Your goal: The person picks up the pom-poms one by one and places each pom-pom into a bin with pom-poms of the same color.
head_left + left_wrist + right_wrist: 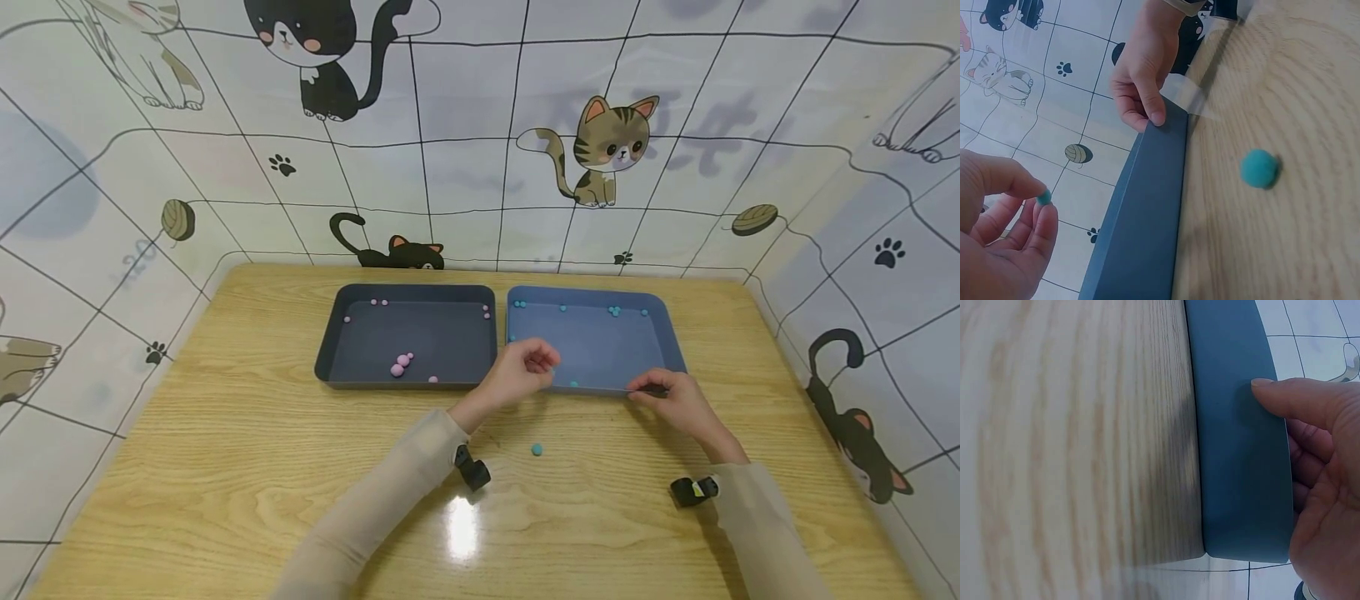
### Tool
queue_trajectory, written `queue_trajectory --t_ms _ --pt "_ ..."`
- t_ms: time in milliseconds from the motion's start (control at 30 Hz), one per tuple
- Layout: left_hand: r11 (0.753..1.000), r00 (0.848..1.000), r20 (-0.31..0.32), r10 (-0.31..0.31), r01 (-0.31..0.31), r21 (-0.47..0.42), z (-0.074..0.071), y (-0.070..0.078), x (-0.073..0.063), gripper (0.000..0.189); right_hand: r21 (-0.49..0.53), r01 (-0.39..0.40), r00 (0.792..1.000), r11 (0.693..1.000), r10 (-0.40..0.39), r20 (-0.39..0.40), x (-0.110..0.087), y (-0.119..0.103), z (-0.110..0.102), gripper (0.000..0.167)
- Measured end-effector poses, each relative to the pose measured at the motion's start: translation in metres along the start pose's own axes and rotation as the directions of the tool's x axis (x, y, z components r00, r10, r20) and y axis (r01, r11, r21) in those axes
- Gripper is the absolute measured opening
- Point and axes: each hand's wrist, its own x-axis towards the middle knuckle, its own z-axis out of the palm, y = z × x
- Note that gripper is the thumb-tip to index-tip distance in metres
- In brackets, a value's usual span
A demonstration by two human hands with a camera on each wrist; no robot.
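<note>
Between thumb and fingertips, my left hand point(521, 369) pinches a small teal ball point(1044, 197), above the near left part of the blue tray point(600, 350). My right hand point(671, 400) grips the near rim of that tray close to its right corner, thumb on the outer wall and fingers inside, as the right wrist view shows. Several small teal balls point(614, 312) lie in the blue tray, mostly along its edges. A larger-looking loose teal ball point(1259, 168) sits on the table in front of the tray.
Left of the blue tray stands a dark grey tray point(442, 333) with several small pink balls and a cluster of bigger pink balls point(398, 369). Both trays rest on a wooden table point(247, 467). A cat-patterned wall covering point(465, 167) encloses the back and sides.
</note>
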Motion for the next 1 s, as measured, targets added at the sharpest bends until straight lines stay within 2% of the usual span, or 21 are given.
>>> queue_trajectory --t_ms 200,500,533,733,767,1000 --pt "1.0 1.0 -0.011 -0.016 0.016 0.001 0.001 0.004 0.009 0.017 0.001 0.013 1.0 1.0 -0.013 -0.013 0.0 0.001 0.0 0.006" --pt "1.0 0.999 -0.046 0.017 -0.016 0.024 0.006 0.007 0.019 0.017 -0.008 0.007 1.0 1.0 -0.007 -0.005 0.001 0.003 0.001 0.005" --pt "1.0 0.999 -0.047 0.014 -0.013 0.02 0.006 0.012 0.018 0.017 -0.005 0.004 1.0 1.0 -0.004 -0.005 0.001 0.003 0.001 0.005" --pt "1.0 0.998 -0.065 -0.011 0.011 0.01 0.006 0.012 0.022 0.017 0.0 0.004 1.0 1.0 -0.004 -0.002 0.002 0.002 0.001 0.004" --pt "1.0 0.998 -0.068 -0.014 0.014 0.005 0.007 0.006 0.024 0.017 -0.001 0.006 1.0 1.0 -0.006 -0.003 0.002 0.002 0.001 0.004" --pt "0.999 0.996 -0.076 -0.046 0.044 -0.021 0.009 0.004 0.032 0.017 0.0 0.007 1.0 1.0 -0.007 -0.003 0.001 0.002 0.001 0.008"
